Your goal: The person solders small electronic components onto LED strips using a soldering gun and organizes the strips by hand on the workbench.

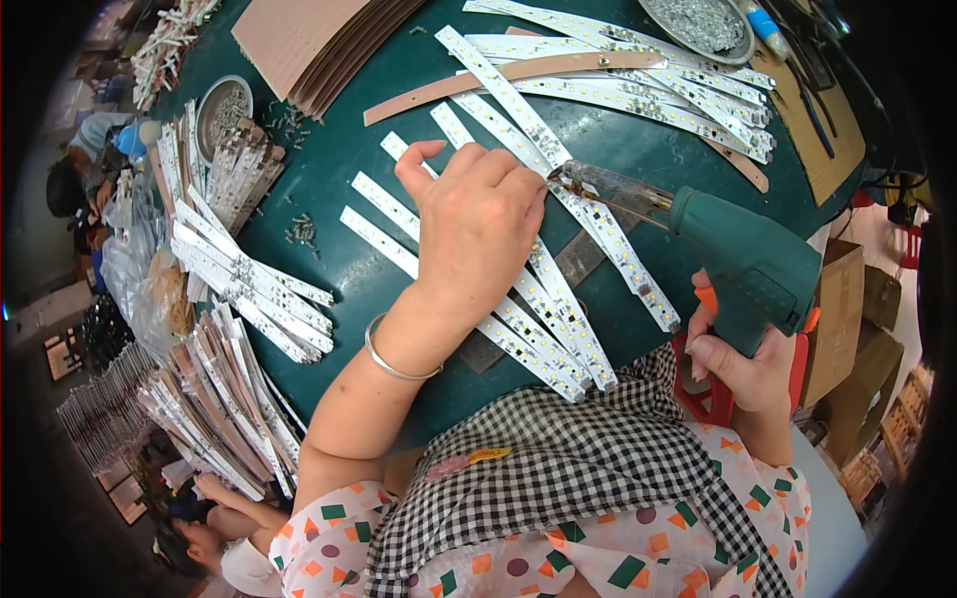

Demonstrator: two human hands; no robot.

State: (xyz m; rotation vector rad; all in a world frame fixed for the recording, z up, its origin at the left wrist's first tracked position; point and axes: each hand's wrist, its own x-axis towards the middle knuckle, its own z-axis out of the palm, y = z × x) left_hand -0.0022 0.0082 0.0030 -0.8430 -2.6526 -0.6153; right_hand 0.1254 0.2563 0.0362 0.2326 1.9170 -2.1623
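My right hand (753, 371) is wrapped round the handle of a green electric screwdriver (753, 254), shaped like a pistol. Its long bit, inside a clear sleeve (623, 189), points left and meets a white LED strip (513, 100) lying aslant. My left hand (474, 224) is curled over the strips right beside the bit's tip, one finger lifted away. Its pressed-together fingertips hide whatever they hold. Beneath and around this hand several more white LED strips (374, 237) are fanned out on the green table (399, 399).
Behind lie more LED strips (638, 98) and a brown curved strip (508, 78). A metal bowl of small parts (703, 28) stands back right; another bowl (224, 115) is left. Brown boards (319, 50) are stacked behind. Bundled strips (249, 289) fill the left side. A co-worker (214, 543) sits lower left.
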